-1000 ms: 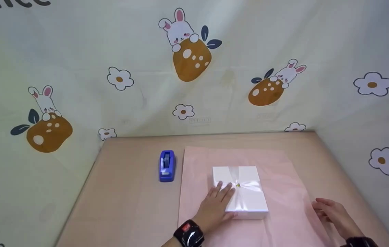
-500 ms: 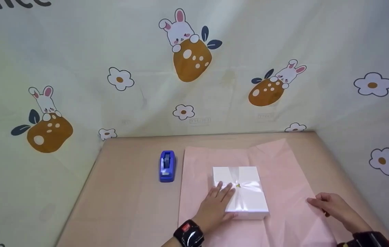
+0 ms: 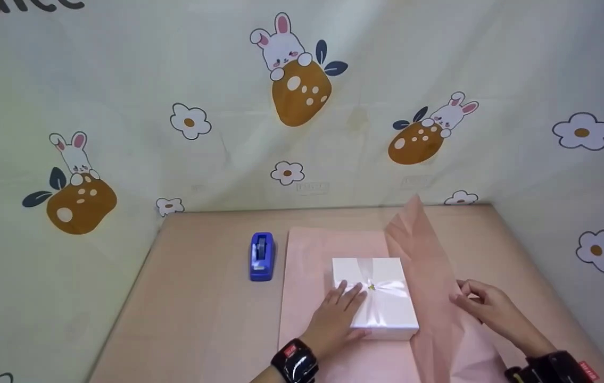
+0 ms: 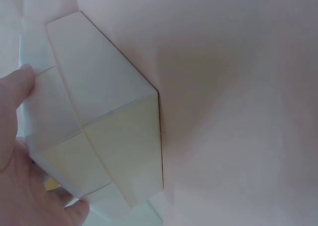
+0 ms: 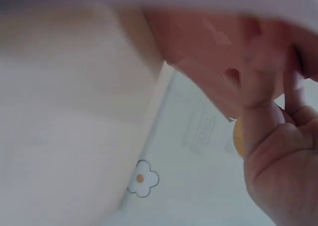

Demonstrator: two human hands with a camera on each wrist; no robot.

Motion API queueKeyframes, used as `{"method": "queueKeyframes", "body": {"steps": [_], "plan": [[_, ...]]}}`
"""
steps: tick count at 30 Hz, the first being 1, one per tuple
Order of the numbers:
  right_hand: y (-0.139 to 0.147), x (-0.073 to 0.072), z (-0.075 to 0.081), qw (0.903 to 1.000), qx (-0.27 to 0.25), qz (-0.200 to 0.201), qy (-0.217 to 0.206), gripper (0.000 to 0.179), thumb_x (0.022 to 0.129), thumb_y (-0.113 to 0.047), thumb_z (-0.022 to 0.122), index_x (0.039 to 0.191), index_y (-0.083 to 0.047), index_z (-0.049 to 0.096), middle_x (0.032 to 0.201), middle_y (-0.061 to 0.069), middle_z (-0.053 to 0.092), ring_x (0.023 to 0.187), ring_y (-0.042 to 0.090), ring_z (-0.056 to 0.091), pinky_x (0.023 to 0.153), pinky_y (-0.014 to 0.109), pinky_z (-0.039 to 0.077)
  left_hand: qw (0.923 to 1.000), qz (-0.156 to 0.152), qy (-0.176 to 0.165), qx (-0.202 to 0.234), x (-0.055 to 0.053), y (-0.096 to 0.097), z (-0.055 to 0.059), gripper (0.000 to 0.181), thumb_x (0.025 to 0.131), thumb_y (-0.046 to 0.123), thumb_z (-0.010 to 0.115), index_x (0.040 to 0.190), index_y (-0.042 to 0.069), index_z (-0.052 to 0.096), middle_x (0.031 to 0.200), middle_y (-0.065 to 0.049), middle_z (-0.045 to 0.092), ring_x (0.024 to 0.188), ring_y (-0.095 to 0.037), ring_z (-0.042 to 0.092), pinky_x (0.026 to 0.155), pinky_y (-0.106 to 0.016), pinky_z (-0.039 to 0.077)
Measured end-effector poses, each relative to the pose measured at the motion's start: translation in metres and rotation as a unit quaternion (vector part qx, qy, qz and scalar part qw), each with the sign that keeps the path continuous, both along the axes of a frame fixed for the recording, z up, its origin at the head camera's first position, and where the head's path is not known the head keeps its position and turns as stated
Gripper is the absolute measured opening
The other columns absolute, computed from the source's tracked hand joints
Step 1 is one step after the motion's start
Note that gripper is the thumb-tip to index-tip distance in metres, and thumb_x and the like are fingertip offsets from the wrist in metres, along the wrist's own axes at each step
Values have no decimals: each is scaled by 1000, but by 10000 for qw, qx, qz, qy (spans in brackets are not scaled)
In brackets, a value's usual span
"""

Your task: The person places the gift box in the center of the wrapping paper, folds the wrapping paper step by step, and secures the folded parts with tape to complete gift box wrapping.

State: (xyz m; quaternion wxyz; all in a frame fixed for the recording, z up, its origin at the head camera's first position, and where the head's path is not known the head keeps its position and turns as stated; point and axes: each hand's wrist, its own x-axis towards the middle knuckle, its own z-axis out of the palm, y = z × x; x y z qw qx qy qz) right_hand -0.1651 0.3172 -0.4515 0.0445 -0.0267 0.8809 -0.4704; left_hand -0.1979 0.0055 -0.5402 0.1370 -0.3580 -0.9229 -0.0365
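A white gift box (image 3: 387, 308), tied with a white satin ribbon (image 3: 389, 288) around a small gold piece, lies on a sheet of pink wrapping paper (image 3: 309, 266). My left hand (image 3: 333, 319) rests on the box's near left part, fingers spread over the lid. In the left wrist view its thumb (image 4: 22, 82) touches the box's side. My right hand (image 3: 485, 306) pinches the paper's right edge between thumb and fingers. That side of the sheet stands raised beside the box, its far corner peaking upward. In the right wrist view the lifted paper (image 5: 198, 47) partly covers the fingertips.
A blue tape dispenser (image 3: 262, 256) stands left of the paper on the tan tabletop (image 3: 200, 298). Behind and beside the table hangs a pale cloth (image 3: 216, 170) printed with rabbits, fruit and flowers.
My right hand has taken the paper's right edge and lifted it up and leftward toward the box. The left hand stays in place on the box.
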Motion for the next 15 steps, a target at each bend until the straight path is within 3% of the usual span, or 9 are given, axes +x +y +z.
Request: {"method": "queueKeyframes", "body": {"steps": [2,4,5,7,9,10,13,15], "plan": [[-7,0,0,9999,-115,46,109,29,91,-23,59,77,-1,47,130,37,44,47,-1,36,41,19,32,10000,-6,35,13,0,0,-1,72,88,62,40,140,12,39,146,-4,38,132,-30,39,108,-39,34],[-14,-1,-1,9996,-142,97,211,28,91,-22,59,77,-2,47,131,36,44,54,4,46,40,19,33,10000,-14,48,48,0,0,-2,72,88,62,40,140,12,39,146,-5,39,132,-30,39,107,-40,35],[-18,-1,-1,9994,-171,154,272,27,92,-21,58,76,-2,46,131,37,43,65,11,57,41,20,34,10000,-17,58,62,-1,0,-2,72,88,62,41,140,12,39,146,-5,39,132,-30,39,107,-40,35],[-25,-3,-2,9989,-209,239,350,27,92,-21,58,76,-3,46,131,36,44,94,25,61,41,20,35,9999,-28,93,99,-1,0,-2,72,88,62,42,139,12,40,146,-5,40,131,-30,40,107,-40,35],[-32,-4,-2,9979,-272,399,434,26,92,-20,57,76,-4,45,132,37,43,119,39,48,40,21,34,9998,-47,75,154,-1,0,-2,72,87,61,43,139,12,40,145,-5,40,131,-30,40,107,-40,36],[-35,-5,-2,9973,-347,476,438,26,92,-20,57,76,-4,44,132,37,42,124,45,42,40,21,33,9998,-50,41,176,-1,0,-2,72,87,61,44,139,12,40,145,-5,40,131,-30,40,107,-40,35],[-44,-7,-3,9940,-478,829,537,25,93,-17,55,76,-3,43,132,38,41,125,50,38,40,19,34,9995,-87,-148,255,-2,0,2,72,86,60,48,139,12,40,145,-5,40,132,-30,40,107,-41,35],[-50,-8,-3,9912,-586,1066,523,24,94,-15,54,76,-2,43,133,40,38,106,45,57,39,18,35,9982,-126,-460,365,-3,0,7,72,85,59,52,138,12,41,145,-5,40,131,-31,39,107,-42,34]]}}
